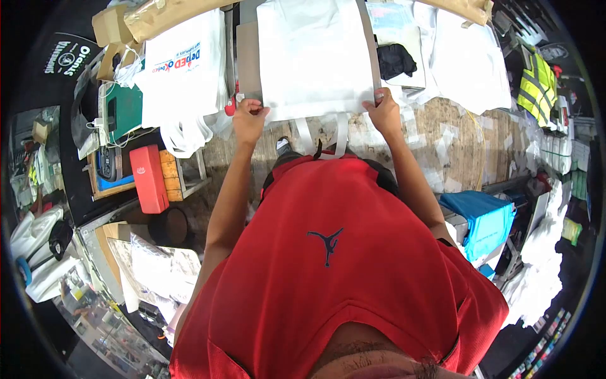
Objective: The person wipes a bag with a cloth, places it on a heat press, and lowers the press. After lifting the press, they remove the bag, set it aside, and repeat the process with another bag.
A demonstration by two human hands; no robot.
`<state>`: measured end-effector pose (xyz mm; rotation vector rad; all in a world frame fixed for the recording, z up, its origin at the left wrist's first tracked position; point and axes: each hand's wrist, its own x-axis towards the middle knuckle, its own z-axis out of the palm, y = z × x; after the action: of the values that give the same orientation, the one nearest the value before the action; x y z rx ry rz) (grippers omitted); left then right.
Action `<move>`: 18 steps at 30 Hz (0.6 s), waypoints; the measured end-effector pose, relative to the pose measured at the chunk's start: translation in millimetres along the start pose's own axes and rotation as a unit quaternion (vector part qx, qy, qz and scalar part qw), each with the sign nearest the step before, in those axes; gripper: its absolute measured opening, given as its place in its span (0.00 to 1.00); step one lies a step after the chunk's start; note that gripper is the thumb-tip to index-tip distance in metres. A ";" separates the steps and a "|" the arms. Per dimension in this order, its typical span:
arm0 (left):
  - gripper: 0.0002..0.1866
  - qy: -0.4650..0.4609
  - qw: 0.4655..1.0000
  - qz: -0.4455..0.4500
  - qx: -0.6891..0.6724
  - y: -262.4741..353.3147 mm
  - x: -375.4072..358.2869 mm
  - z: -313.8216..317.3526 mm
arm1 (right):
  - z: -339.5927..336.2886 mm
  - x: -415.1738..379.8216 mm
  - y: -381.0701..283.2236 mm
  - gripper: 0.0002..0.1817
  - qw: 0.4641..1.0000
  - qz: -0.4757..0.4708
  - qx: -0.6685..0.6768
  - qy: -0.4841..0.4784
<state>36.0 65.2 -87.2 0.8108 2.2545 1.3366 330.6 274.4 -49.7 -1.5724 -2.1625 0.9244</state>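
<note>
A white cloth tote bag (314,60) lies flat over a grey-brown board (249,57) in front of me. Its two strap handles (341,134) hang from the near edge toward my body. At the near left corner, my left hand (250,120) pinches the bag's edge between thumb and fingers. My right hand (383,112) pinches the opposite near corner in the same way. Just left of the board sits a stack of white bags (183,76) with red and blue print, its straps drooping over the edge.
More white sheets or bags (468,60) lie at the right, beside a black cloth (396,61). A worn wooden surface (464,136) with tape scraps spreads below. At left are a red box (149,179) and a green panel (124,110). Blue fabric (486,221) covers something lower right.
</note>
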 end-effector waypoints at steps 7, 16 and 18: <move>0.15 0.013 1.000 0.008 0.010 4.3 -0.6 -0.8 | 7.0 3.5 -50.9 0.26 0.976 -0.194 -0.061 0.078; 0.12 0.030 0.994 0.038 0.102 38.3 -7.1 -2.9 | 83.5 14.2 -77.0 0.46 0.931 -0.328 -0.159 0.001; 0.11 0.009 0.993 0.102 0.059 63.9 -9.2 17.6 | 81.7 13.5 -78.3 0.46 0.932 -0.322 -0.168 -0.009</move>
<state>71.1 94.7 -38.5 1.0987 2.3350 1.3113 220.6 246.3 -60.5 -0.8364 -2.6890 0.3705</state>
